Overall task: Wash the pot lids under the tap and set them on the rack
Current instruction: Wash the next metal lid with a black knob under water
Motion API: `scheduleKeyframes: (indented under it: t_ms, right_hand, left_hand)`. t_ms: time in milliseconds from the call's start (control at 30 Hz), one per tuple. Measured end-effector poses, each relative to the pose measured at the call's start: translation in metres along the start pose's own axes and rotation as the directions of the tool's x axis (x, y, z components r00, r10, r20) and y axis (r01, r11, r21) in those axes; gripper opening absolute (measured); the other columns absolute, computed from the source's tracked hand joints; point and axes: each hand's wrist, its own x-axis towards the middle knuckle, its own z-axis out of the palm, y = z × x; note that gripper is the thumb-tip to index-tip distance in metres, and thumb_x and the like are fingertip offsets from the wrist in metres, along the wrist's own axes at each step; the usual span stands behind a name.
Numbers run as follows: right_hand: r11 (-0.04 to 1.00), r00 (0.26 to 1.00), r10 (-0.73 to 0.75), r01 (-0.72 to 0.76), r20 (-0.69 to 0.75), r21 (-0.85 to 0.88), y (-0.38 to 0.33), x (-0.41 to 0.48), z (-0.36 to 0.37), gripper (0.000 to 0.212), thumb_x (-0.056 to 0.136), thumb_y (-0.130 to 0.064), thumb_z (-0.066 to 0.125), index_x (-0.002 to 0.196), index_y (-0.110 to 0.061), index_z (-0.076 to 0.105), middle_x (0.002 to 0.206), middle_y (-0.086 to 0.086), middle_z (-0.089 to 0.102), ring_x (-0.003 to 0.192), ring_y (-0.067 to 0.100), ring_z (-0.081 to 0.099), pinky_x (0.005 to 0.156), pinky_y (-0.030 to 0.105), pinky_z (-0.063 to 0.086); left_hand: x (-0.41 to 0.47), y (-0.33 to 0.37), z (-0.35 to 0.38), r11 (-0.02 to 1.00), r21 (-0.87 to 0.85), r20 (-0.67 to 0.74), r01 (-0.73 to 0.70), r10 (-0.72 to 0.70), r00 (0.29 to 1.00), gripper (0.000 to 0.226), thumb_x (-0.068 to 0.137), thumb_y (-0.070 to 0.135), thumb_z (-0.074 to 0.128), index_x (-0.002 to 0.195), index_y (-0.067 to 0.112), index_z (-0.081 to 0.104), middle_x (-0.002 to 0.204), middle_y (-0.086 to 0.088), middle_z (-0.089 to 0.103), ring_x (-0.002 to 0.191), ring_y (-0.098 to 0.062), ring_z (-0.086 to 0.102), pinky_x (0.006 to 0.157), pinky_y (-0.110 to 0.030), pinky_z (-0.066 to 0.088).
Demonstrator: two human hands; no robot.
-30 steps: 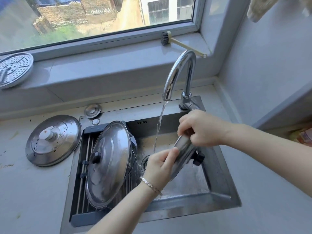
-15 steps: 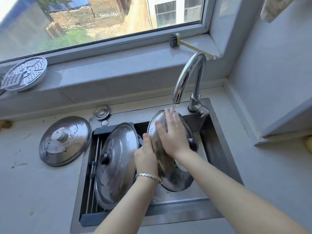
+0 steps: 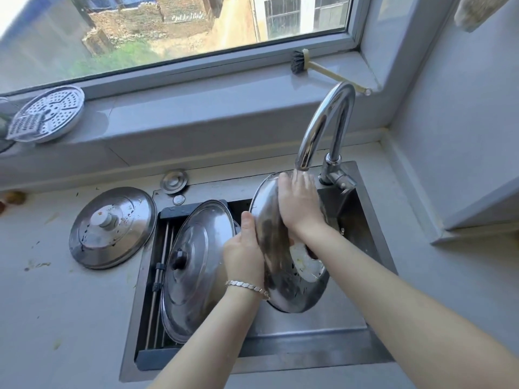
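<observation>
A steel pot lid (image 3: 292, 287) is held tilted on edge over the sink, its top under the tap (image 3: 323, 127), where water runs. My left hand (image 3: 244, 254) grips its left rim. My right hand (image 3: 300, 203) lies flat on the upper face, fingers spread, just below the spout. A larger lid with a black knob (image 3: 193, 270) leans on the rack (image 3: 160, 276) in the sink's left part. A third lid (image 3: 112, 228) lies flat on the counter, knob up.
The sink's front rim (image 3: 280, 357) is below my arms. A perforated steamer plate (image 3: 47, 113) and a brush (image 3: 300, 66) rest on the windowsill. A small drain cap (image 3: 174, 181) sits behind the sink. The wall corner rises on the right.
A second ago both hands held the lid edge-on low in the sink. It has since been lifted and turned under the spout, my right hand now flat on its face.
</observation>
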Motion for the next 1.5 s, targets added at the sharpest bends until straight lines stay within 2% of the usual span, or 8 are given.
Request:
scheduleKeyframes:
  t_ms: [167,267,367,600,800,967,1433,1500]
  right_hand:
    - [0.937,0.940,-0.331,0.337,0.081,-0.090,-0.009,-0.038,-0.001,0.051,0.091,-0.042,0.029,0.138,-0.029,0.039,0.155,-0.005,0.019,0.144,0.013,0.002,0.116,0.036,-0.004]
    - [0.990,0.994,0.078,-0.087,0.082,0.107,0.002,0.014,-0.015,0.029,0.089,-0.039,0.039,0.103,-0.025,0.060,0.130,0.008,0.051,0.126,0.025,0.041,0.108,0.042,0.030]
    - [0.664,0.845,0.482,-0.526,0.233,0.532,0.018,0.043,-0.030,0.022,0.082,-0.032,0.042,0.068,-0.017,0.049,0.079,0.010,0.061,0.074,0.025,0.059,0.068,0.029,0.053]
    - [0.632,0.835,0.542,-0.478,0.093,0.611,0.019,0.057,-0.024,0.019,0.075,-0.036,0.036,0.068,-0.019,0.044,0.093,0.006,0.054,0.092,0.026,0.055,0.084,0.035,0.044]
    - [0.997,0.995,-0.009,0.017,-0.100,0.074,-0.002,0.006,0.014,0.065,0.090,-0.043,0.014,0.133,-0.003,0.040,0.146,0.015,0.034,0.136,0.027,0.027,0.114,0.039,0.020]
    - [0.818,0.829,-0.559,0.557,0.028,-0.142,0.037,-0.069,0.038,0.063,0.097,-0.047,0.018,0.143,-0.006,0.028,0.152,0.010,0.025,0.143,0.018,0.018,0.115,0.032,0.010]
    - [0.687,0.701,-0.700,0.713,0.137,-0.139,0.053,-0.078,0.034,0.060,0.097,-0.046,0.016,0.144,-0.010,0.023,0.152,0.005,0.021,0.142,0.013,0.013,0.117,0.030,0.008]
    - [0.844,0.844,-0.522,0.532,0.124,-0.066,0.065,-0.071,0.025,0.066,0.094,-0.055,0.016,0.147,-0.016,0.021,0.151,-0.007,0.014,0.140,0.001,0.006,0.117,0.028,0.005]
  left_hand:
    - [0.002,0.000,0.002,1.000,0.017,0.045,-0.023,0.023,0.999,0.056,0.096,0.039,0.035,0.056,0.004,0.051,0.044,-0.004,0.045,0.040,-0.012,0.041,0.037,-0.012,0.031]
    - [-0.008,-0.005,-0.003,0.992,0.003,0.036,-0.123,0.123,0.992,0.052,0.093,0.037,0.044,0.051,0.006,0.039,0.047,-0.005,0.028,0.042,-0.013,0.022,0.040,-0.022,0.020]
    - [-0.015,-0.007,-0.006,0.978,-0.035,0.077,-0.204,0.206,0.975,0.056,0.091,0.036,0.046,0.044,0.012,0.026,0.039,0.005,0.021,0.040,-0.009,0.018,0.042,-0.022,0.016]
    - [-0.004,-0.011,-0.008,0.971,-0.113,0.040,-0.209,0.215,0.976,0.059,0.083,0.050,0.048,0.044,0.012,0.027,0.040,0.004,0.021,0.040,-0.009,0.020,0.042,-0.022,0.018]
    - [0.006,0.000,0.012,0.992,-0.125,-0.044,-0.024,0.018,0.999,0.055,0.094,0.040,0.043,0.049,0.008,0.035,0.050,-0.005,0.035,0.041,-0.010,0.032,0.042,-0.019,0.029]
    - [0.035,-0.003,-0.002,0.836,-0.483,-0.086,0.262,-0.343,0.935,0.046,0.089,0.052,0.045,0.069,0.014,0.061,0.080,-0.008,0.068,0.072,-0.020,0.063,0.072,-0.029,0.050]
    - [0.022,0.011,-0.018,0.802,-0.552,-0.209,0.229,-0.399,0.893,0.041,0.088,0.051,0.047,0.081,0.012,0.059,0.084,-0.001,0.064,0.077,-0.019,0.062,0.074,-0.028,0.051]
    - [0.022,0.012,-0.019,0.794,-0.564,-0.235,0.225,-0.416,0.879,0.039,0.088,0.052,0.047,0.085,0.015,0.058,0.086,0.002,0.063,0.078,-0.017,0.062,0.077,-0.026,0.051]
